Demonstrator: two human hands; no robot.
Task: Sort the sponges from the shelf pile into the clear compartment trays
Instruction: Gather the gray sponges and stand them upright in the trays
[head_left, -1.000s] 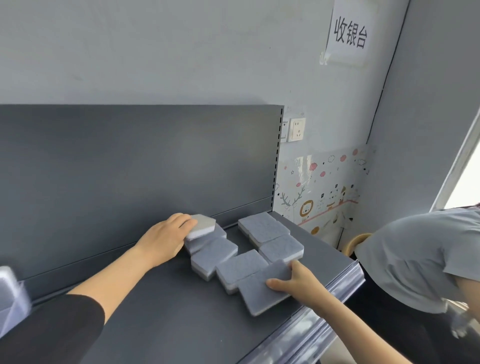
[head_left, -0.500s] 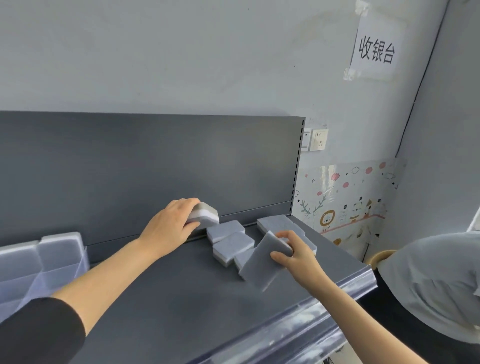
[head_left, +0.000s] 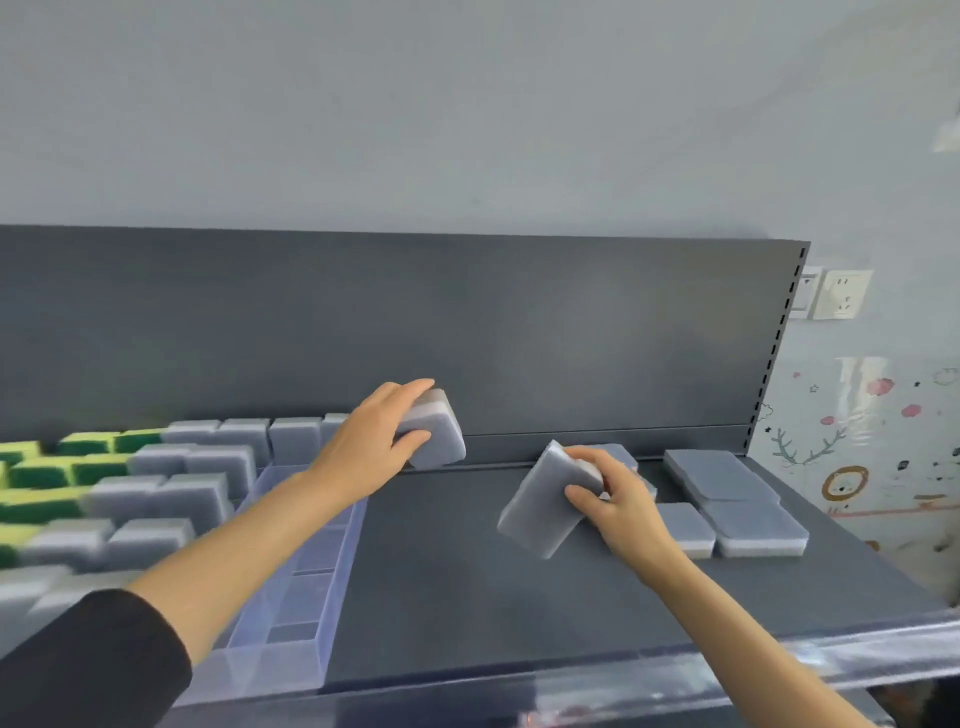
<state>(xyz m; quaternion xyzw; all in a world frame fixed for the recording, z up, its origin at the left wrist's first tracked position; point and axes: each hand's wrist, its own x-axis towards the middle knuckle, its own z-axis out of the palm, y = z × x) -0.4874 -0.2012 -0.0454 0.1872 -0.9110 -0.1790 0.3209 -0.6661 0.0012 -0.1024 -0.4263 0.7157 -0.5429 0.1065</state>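
Both are off the pile (head_left: 753, 525) now: I see the left hand (head_left: 363, 457) carrying its gray sponge (head_left: 435, 435) toward the clear tray (head_left: 275, 670), the right hand (head_left: 621, 501) following with its tilted sponge (head_left: 535, 512) raised.

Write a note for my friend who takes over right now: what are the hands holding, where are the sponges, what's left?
Left hand grips a grey sponge, lifted beside the clear tray.
Right hand grips a second grey sponge, tilted, above the shelf.
Done: many tray compartments hold sorted grey sponges and green-yellow sponges.
Left to do: the tray's rightmost column is empty; a pile of grey sponges lies at the shelf's right end.
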